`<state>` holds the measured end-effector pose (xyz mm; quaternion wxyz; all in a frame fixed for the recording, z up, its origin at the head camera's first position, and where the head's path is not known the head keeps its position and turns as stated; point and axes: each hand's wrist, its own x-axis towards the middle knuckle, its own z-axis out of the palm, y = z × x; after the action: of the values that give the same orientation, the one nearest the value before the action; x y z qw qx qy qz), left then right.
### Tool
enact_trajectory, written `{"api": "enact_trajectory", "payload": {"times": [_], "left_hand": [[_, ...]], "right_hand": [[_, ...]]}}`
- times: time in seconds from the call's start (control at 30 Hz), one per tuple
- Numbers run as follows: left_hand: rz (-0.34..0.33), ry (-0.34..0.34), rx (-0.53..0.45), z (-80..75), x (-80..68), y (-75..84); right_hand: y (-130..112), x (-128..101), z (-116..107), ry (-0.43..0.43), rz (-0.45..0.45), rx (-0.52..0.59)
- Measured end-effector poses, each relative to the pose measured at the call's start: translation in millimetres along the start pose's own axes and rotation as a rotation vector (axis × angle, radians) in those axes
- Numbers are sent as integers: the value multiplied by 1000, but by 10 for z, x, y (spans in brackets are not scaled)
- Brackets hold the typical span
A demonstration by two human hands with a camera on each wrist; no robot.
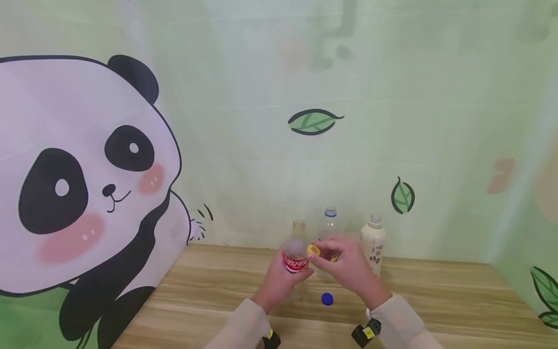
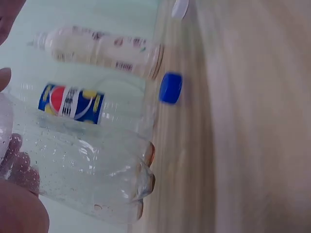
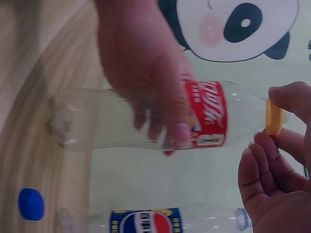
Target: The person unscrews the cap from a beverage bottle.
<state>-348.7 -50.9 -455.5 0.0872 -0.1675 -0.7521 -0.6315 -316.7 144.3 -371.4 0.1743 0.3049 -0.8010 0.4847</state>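
Note:
My left hand [image 1: 279,278] grips a clear plastic cola bottle [image 1: 296,262] with a red label around its middle. The bottle stands roughly upright, and its mouth is uncapped in the head view. Between thumb and fingers, my right hand [image 1: 348,266] pinches a yellow bottle cap [image 3: 273,116]. In the head view the cap is to the right of the bottle, lower than its mouth. Behind the right hand stands a clear Pepsi bottle [image 2: 73,104] without a cap, partly hidden in the head view. A blue cap [image 1: 327,299] lies on the table.
A cream-coloured bottle [image 1: 373,242] with dark lettering stands uncapped, right of the Pepsi bottle. A white cap [image 2: 180,8] lies on the wooden table [image 1: 196,291]. Behind the table hangs a pale green backdrop [image 1: 244,169] with a panda and leaves.

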Motion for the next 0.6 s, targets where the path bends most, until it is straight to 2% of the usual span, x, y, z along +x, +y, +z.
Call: {"api": "enact_trajectory", "payload": {"times": [0.3,0.47,0.6], "left_hand": [[32,35,30,-206,288,-114],[28,41,10,-243,408,-148],[34,49,31,-266,486,-157]], "right_hand": [[262,-94,311,-102,45,-54],[430,-125,493,-176,55,-55],[536,-135,626,-222,90,-49]]}}
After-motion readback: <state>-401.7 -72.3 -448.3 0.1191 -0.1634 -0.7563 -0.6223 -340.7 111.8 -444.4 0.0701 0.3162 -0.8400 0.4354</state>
